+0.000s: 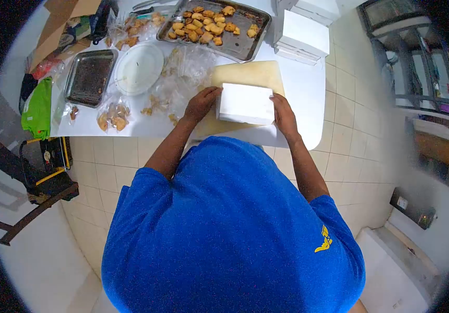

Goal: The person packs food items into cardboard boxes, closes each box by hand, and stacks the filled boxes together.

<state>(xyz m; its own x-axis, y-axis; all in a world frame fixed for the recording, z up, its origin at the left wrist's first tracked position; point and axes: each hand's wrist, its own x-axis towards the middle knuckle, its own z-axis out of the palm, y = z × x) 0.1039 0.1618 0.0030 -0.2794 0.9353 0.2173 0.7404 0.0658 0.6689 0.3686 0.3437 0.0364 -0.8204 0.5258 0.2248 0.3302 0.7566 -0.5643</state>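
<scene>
Our left grip (201, 105) and right grip (285, 115) grasp opposite ends of a white box (246, 101), over the pale board (253, 72) on our counter (306, 99).

Your left hand (202, 104) and right hand (285, 113) grip a white box (246, 101) by its opposite ends, over a pale yellow board (258, 72) on a white table (308, 107). Beyond it, a large metal tray (246, 46) bears browned food pieces (203, 23); stacked white boxes (303, 32) stand to its right. To your left lie clear plastic bags (185, 68), a round white plate (139, 68) and a smaller dark tray (90, 75).
</scene>
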